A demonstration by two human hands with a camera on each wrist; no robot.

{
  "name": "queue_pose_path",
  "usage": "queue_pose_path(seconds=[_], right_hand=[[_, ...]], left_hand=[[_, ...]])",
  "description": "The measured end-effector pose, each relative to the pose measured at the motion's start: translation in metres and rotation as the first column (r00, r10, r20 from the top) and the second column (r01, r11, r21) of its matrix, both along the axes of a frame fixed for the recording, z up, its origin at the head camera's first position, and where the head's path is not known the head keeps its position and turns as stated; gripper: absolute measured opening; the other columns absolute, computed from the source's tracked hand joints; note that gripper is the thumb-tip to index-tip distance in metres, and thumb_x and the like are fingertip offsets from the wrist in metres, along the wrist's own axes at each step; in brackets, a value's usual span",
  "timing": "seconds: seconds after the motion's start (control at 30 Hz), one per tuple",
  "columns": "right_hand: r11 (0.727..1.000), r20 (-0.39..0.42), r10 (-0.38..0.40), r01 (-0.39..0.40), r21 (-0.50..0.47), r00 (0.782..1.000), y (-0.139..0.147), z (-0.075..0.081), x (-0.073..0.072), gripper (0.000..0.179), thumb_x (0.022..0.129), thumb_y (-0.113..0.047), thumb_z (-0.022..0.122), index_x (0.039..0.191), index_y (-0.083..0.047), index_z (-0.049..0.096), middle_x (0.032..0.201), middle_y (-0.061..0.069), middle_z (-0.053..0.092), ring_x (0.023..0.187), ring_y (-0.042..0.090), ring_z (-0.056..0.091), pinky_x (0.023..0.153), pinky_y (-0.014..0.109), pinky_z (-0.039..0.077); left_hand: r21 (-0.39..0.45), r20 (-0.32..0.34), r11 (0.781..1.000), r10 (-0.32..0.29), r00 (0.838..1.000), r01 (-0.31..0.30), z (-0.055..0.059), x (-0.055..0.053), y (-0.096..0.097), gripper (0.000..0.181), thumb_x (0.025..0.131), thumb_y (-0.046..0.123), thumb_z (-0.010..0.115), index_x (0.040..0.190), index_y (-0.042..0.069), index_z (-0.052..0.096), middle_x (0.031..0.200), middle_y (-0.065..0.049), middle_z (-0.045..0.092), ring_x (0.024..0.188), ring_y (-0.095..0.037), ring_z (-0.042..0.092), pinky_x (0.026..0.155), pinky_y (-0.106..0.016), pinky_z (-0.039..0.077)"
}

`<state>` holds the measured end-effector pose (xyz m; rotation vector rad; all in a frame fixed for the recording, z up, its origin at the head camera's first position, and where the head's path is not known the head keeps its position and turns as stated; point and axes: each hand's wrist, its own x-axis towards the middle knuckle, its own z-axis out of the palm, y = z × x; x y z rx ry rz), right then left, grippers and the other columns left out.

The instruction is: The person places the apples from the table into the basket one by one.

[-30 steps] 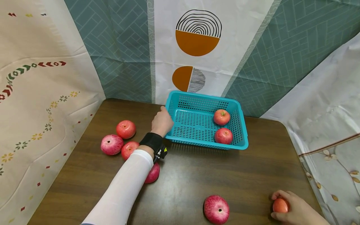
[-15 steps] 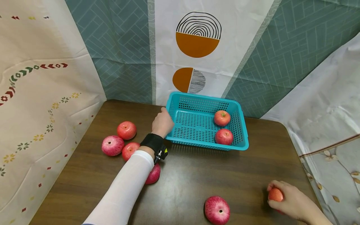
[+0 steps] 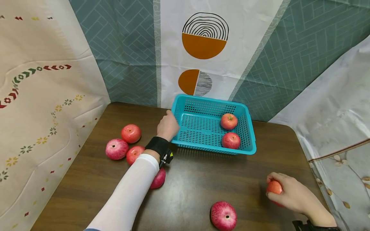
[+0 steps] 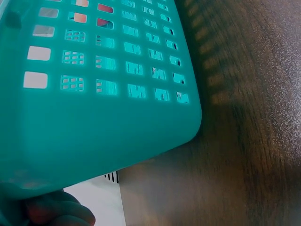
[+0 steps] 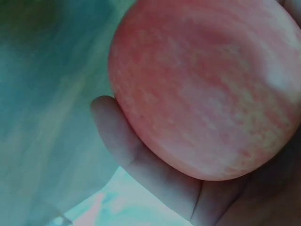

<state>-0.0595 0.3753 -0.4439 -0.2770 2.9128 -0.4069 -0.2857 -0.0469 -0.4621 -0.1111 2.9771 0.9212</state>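
Observation:
My left hand (image 3: pixel 167 125) grips the left rim of a turquoise plastic basket (image 3: pixel 202 146). Its curled fingers (image 4: pixel 61 210) show under the rim in the left wrist view, beside the perforated basket wall. Two red apples, one (image 3: pixel 229 121) behind the other (image 3: pixel 231 141), sit in the basket's right end. At the right front, my right hand (image 3: pixel 293 191) holds another red apple (image 3: pixel 274 187), with fingers and thumb around its sides. That apple fills much of the right wrist view, with one finger (image 5: pixel 141 160) curved along it. Whether it touches the table is unclear.
A dark pink, speckled round fruit (image 3: pixel 224 215) lies near the front. Several more red and pink fruits, among them a speckled one (image 3: pixel 117 149) and a darker one (image 3: pixel 158 178), lie by my left forearm. Patterned cloth (image 3: pixel 130 64) hangs behind and beside the brown table (image 3: pixel 208 173).
My right hand, with the apple in it, has moved left and away from the front edge, toward the basket. The left hand and the basket have stayed in place.

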Motion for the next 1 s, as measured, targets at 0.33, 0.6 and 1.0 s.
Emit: queue_pose_path(seconds=[0.33,0.6,1.0], right_hand=[[0.99,-0.029,0.103,-0.106,-0.097,0.994,-0.023,0.019,-0.021,0.037,0.073,-0.032,0.084,0.096,-0.031,0.055,0.085,-0.011,0.057,0.072,0.007,0.054,0.056,0.028,0.049],[0.963,0.015,0.237,-0.232,-0.14,0.971,-0.04,0.03,-0.032,0.052,0.065,-0.045,0.089,0.098,-0.036,0.051,0.086,-0.013,0.055,0.076,0.007,0.054,0.057,0.025,0.051],[0.952,-0.116,0.271,-0.284,-0.119,0.956,-0.076,0.059,-0.056,0.052,0.067,-0.042,0.088,0.103,-0.038,0.051,0.091,-0.014,0.055,0.08,0.006,0.054,0.058,0.024,0.052]], left_hand=[[-0.002,0.009,1.0,0.005,1.0,-0.005,-0.001,0.001,-0.002,0.05,0.092,0.019,0.063,0.13,-0.002,0.038,0.092,-0.018,0.062,0.068,-0.03,0.061,0.053,-0.043,0.052],[0.003,0.003,1.0,-0.004,1.0,0.004,-0.002,0.001,-0.002,0.051,0.092,0.018,0.063,0.13,-0.003,0.038,0.094,-0.02,0.063,0.068,-0.03,0.061,0.054,-0.043,0.053],[0.002,-0.002,1.0,-0.005,1.0,0.005,0.0,0.0,0.0,0.049,0.092,0.019,0.064,0.128,-0.003,0.038,0.095,-0.019,0.062,0.069,-0.03,0.061,0.054,-0.043,0.053]])
